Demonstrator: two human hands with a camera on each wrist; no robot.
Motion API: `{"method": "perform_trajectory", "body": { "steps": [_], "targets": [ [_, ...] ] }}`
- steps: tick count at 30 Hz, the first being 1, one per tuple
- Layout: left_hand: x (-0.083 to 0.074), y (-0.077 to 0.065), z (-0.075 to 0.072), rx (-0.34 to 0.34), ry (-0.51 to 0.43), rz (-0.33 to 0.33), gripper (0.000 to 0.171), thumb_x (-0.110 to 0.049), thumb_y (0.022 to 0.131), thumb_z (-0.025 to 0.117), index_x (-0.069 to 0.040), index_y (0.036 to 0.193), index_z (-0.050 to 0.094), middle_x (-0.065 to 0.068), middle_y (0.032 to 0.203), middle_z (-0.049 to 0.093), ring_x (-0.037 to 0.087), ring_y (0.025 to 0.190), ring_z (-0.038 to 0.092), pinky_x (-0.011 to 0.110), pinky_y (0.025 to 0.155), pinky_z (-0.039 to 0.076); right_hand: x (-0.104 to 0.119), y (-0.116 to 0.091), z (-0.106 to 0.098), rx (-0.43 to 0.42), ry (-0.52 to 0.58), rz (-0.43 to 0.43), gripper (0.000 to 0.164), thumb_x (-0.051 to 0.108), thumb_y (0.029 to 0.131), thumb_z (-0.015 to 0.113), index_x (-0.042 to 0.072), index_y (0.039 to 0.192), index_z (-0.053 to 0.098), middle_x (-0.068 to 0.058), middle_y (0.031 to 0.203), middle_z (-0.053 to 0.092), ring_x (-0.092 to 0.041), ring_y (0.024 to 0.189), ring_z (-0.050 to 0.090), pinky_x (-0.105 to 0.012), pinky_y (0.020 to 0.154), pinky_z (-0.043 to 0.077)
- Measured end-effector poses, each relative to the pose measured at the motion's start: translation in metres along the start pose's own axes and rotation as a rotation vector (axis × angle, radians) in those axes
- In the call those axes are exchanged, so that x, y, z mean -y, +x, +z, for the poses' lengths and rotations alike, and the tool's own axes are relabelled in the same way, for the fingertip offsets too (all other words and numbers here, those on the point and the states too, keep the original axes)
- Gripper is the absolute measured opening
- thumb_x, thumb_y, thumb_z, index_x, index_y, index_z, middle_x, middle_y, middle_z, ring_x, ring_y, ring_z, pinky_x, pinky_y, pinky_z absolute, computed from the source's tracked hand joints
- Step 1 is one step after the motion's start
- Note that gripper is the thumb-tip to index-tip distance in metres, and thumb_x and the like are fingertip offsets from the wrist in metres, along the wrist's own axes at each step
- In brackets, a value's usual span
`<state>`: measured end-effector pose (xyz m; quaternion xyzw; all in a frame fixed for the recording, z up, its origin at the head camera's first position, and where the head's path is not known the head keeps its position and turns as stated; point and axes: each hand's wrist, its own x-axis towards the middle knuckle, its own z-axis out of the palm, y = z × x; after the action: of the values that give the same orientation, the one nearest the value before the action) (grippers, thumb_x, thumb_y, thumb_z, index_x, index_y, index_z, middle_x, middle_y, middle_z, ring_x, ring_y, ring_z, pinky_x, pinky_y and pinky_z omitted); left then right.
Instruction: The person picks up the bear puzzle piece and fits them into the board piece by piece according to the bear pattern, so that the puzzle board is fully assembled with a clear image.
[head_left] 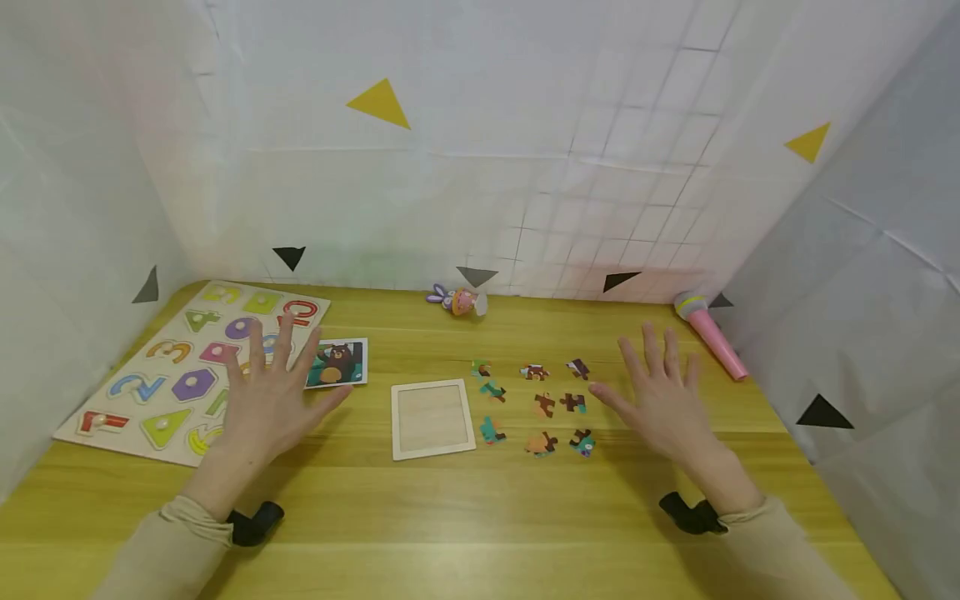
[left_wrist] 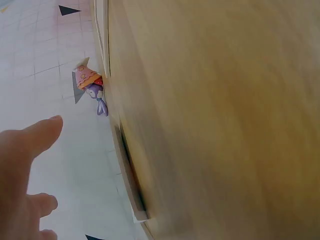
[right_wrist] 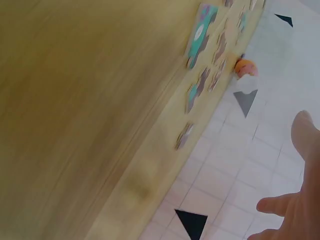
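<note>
My left hand (head_left: 270,404), fingers straight and spread, hovers over the right part of a wooden number-and-shape puzzle board (head_left: 127,362), beside a bear picture card (head_left: 339,363). My right hand (head_left: 663,408) is spread the same way, right of several loose jigsaw pieces (head_left: 573,402), and holds nothing. The pieces lie in loose rows, coloured teal, brown and orange; in the right wrist view one teal piece (right_wrist: 202,30) is close to the camera. A square wooden puzzle tray (head_left: 432,419) with a raised rim lies between the hands, left of the pieces.
At the back of the table (head_left: 465,533) lies a purple rabbit-eared toy (head_left: 456,300) with a pink and orange body. A pink toy microphone (head_left: 712,337) lies at the right back edge. White sheeting (head_left: 480,192) with black and yellow triangles surrounds the table.
</note>
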<state>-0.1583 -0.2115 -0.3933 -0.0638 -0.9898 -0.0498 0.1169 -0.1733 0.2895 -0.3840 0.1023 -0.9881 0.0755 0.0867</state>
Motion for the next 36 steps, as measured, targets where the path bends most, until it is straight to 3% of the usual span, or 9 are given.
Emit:
{"method": "perform_trajectory", "body": {
  "steps": [5,10,13,17,22,25,30,36],
  "targets": [
    [-0.006,-0.001,0.003,0.044,-0.065,0.018,0.097,-0.071,0.090,0.052,-0.012,0.160,0.022,0.021,0.167,0.000,0.056,0.148,-0.003,0.078,0.110,0.004,0.014,0.005,0.006,-0.012,0.081,-0.033,0.086,0.063,0.097,0.050,0.007,0.158,0.026,-0.023,0.166,0.004,-0.046,0.152,-0.002,-0.074,0.114,0.005],
    [-0.016,-0.002,0.003,0.122,-0.175,0.067,0.095,-0.064,0.093,0.056,-0.009,0.161,0.019,0.025,0.166,0.006,0.054,0.149,0.004,0.071,0.116,0.007,0.027,0.011,0.013,-0.112,0.221,-0.076,0.070,0.049,0.096,0.062,0.004,0.147,0.045,-0.024,0.161,0.027,-0.050,0.144,0.028,-0.070,0.111,0.025],
    [-0.023,-0.002,0.004,0.157,-0.227,0.114,0.093,-0.059,0.094,0.058,-0.005,0.160,0.021,0.027,0.164,0.013,0.053,0.148,0.013,0.068,0.117,0.014,0.034,0.016,0.018,-0.165,0.325,-0.089,0.060,0.040,0.096,0.067,0.003,0.141,0.053,-0.022,0.153,0.041,-0.047,0.136,0.042,-0.066,0.106,0.036],
    [-0.031,-0.003,0.008,0.220,-0.297,0.161,0.093,-0.060,0.093,0.059,0.000,0.157,0.028,0.026,0.162,0.023,0.049,0.147,0.024,0.064,0.116,0.026,0.047,0.025,0.021,-0.158,0.456,-0.074,0.053,0.033,0.095,0.070,0.004,0.138,0.057,-0.018,0.143,0.054,-0.040,0.129,0.052,-0.060,0.101,0.044],
    [-0.042,-0.006,0.015,0.313,-0.385,0.186,0.096,-0.062,0.089,0.064,-0.002,0.155,0.033,0.020,0.161,0.030,0.042,0.146,0.032,0.059,0.114,0.033,0.063,0.036,0.023,-0.104,0.546,-0.047,0.048,0.029,0.094,0.071,0.005,0.135,0.060,-0.017,0.133,0.062,-0.036,0.121,0.059,-0.056,0.095,0.050],
    [-0.047,-0.005,0.019,0.348,-0.403,0.214,0.099,-0.063,0.085,0.068,-0.001,0.155,0.033,0.019,0.162,0.029,0.040,0.146,0.032,0.057,0.115,0.033,0.073,0.044,0.025,-0.068,0.594,-0.027,0.046,0.025,0.093,0.073,0.004,0.132,0.062,-0.016,0.130,0.064,-0.035,0.119,0.059,-0.054,0.100,0.048],
    [-0.052,-0.002,0.024,0.388,-0.417,0.245,0.106,-0.064,0.080,0.074,-0.001,0.155,0.033,0.018,0.162,0.028,0.038,0.148,0.030,0.056,0.117,0.030,0.092,0.055,0.032,0.002,0.691,-0.023,0.044,0.018,0.092,0.073,0.000,0.130,0.062,-0.018,0.127,0.065,-0.035,0.118,0.059,-0.051,0.101,0.050],
    [-0.052,-0.001,0.028,0.402,-0.437,0.290,0.102,-0.060,0.081,0.075,0.000,0.153,0.036,0.018,0.161,0.032,0.039,0.146,0.033,0.056,0.116,0.032,0.112,0.067,0.039,0.058,0.737,-0.016,0.042,0.012,0.091,0.073,-0.002,0.130,0.063,-0.018,0.126,0.066,-0.034,0.117,0.062,-0.049,0.098,0.053]
  ]
}}
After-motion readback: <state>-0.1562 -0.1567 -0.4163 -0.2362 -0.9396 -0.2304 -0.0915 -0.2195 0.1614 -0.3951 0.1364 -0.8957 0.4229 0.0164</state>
